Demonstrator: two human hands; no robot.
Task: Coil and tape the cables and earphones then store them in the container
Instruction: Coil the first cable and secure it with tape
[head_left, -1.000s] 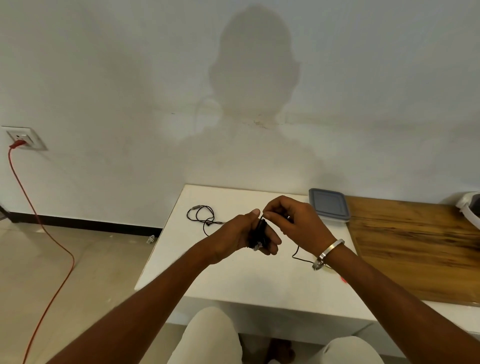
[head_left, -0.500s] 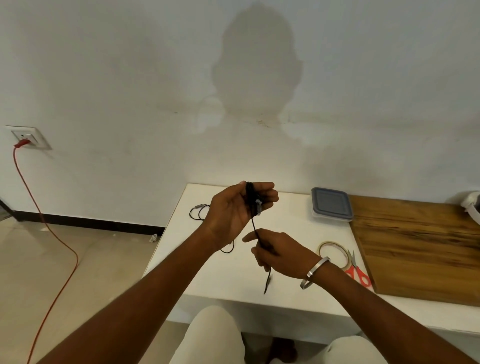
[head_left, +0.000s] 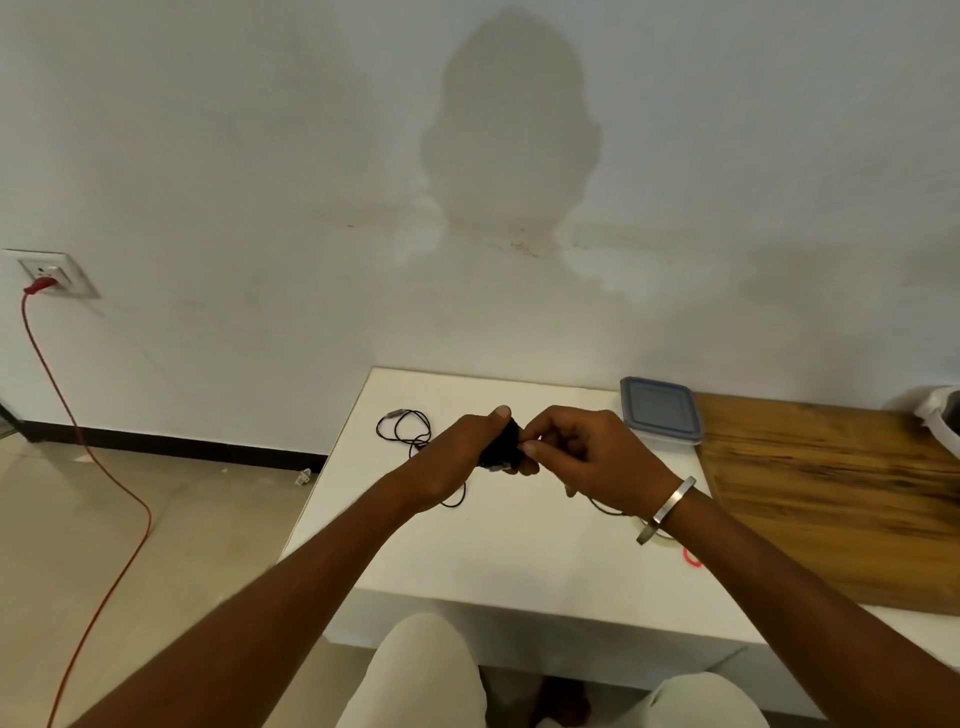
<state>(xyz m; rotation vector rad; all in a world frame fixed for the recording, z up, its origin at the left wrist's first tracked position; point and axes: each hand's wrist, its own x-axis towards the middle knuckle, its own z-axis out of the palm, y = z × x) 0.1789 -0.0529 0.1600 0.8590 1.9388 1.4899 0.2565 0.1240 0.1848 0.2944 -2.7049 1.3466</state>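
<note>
A white surface (head_left: 519, 551) stands by a plain wall. Above it, the left hand (head_left: 462, 457) grips a black cable bundle (head_left: 506, 449), fingers curled tight round it so the loops cannot spring loose. The right hand (head_left: 587, 457) pinches the cable's loose end, likely to wind it on. Black earphones (head_left: 410, 431) lie behind the left hand. The container (head_left: 660, 410) waits nearby, its lid on.
</note>
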